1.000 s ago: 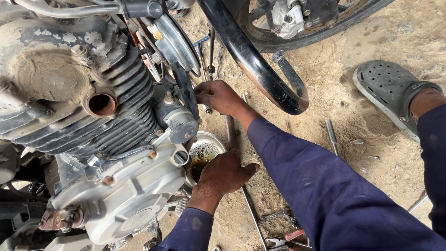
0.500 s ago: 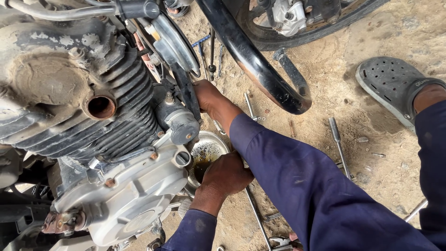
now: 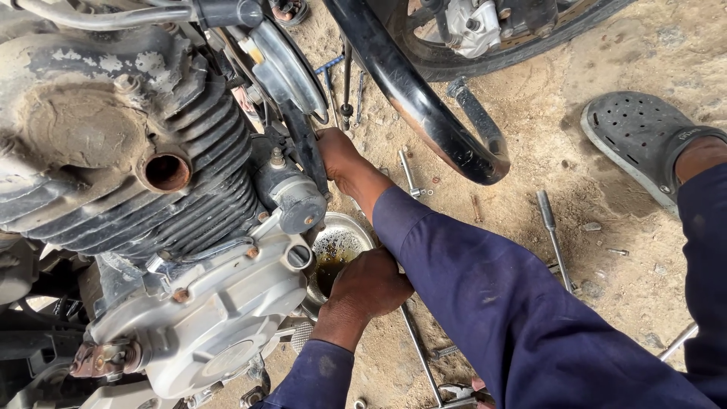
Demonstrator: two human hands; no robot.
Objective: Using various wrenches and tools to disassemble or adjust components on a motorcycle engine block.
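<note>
Drain pan (image 3: 342, 244) gripped at its rim by left hand (image 3: 371, 284), fingers curled; right hand (image 3: 339, 159), fingers hidden, reaches beneath engine (image 3: 174, 220)—oil-draining step, steadiness needed next.

Sandy dirt floor (image 3: 606, 53), dusty and pebbly, carries everything. A metal drain pan (image 3: 344, 241) with dark oil sits on it just beside the engine. A socket extension bar (image 3: 553, 236) lies right of the pan, well apart. A small T-handle tool (image 3: 409, 174) lies near the black frame tube. A long rod (image 3: 420, 352) lies lower down. A grey perforated clog (image 3: 644, 140) rests at the right.
</note>
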